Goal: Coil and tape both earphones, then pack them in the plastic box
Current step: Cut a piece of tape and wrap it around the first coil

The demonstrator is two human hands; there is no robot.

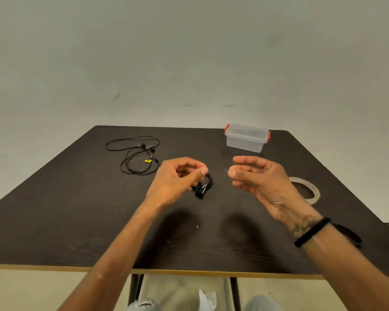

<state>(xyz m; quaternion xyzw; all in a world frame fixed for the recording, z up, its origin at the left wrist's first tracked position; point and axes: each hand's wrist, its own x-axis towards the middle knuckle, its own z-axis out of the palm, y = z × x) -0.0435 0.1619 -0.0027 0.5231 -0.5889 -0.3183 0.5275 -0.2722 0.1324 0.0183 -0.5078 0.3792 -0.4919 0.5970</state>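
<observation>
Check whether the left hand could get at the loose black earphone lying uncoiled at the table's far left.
Probably not yet: the path to the loose black earphone looks free, but the left hand is occupied, its fingers pinching the coiled black earphone bundle.

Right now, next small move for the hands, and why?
Probably bring the right hand across and wrap its small clear tape piece round the coiled earphone that the left hand pinches. That coil looks untaped; the plastic box is lidded.
</observation>
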